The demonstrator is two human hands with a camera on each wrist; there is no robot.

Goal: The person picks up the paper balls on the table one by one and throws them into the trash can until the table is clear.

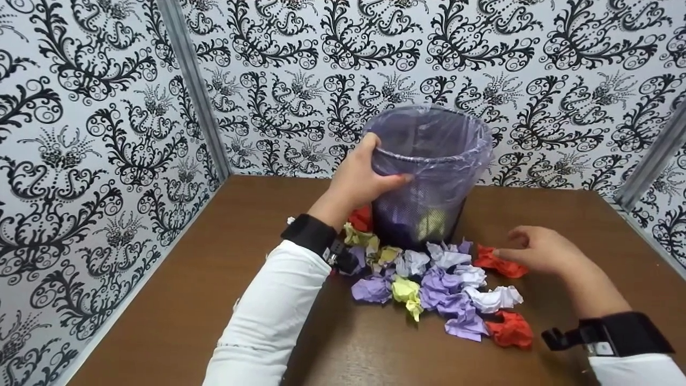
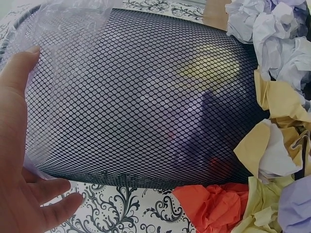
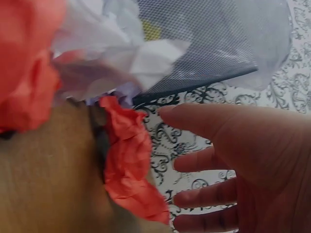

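Observation:
A black mesh bin (image 1: pixel 429 182) with a thin purple plastic liner stands near the back of the brown table (image 1: pixel 214 279). My left hand (image 1: pixel 386 161) grips its rim, thumb inside and fingers outside; the left wrist view shows the palm (image 2: pixel 19 145) against the mesh (image 2: pixel 146 97). Yellow and purple paper shows through the mesh. Crumpled paper balls (image 1: pixel 434 279) in purple, white, yellow and red lie in front of the bin. My right hand (image 1: pixel 528 247) hovers with spread, relaxed fingers (image 3: pixel 233 165) right beside a red paper ball (image 1: pixel 501 264) (image 3: pixel 129 160), holding nothing.
Black-and-white patterned walls (image 1: pixel 96 134) close the table on the left, back and right. Another red paper ball (image 1: pixel 512 328) lies at the pile's near right, and one more (image 1: pixel 360 217) sits left of the bin's base. Bare tabletop extends to the left and front.

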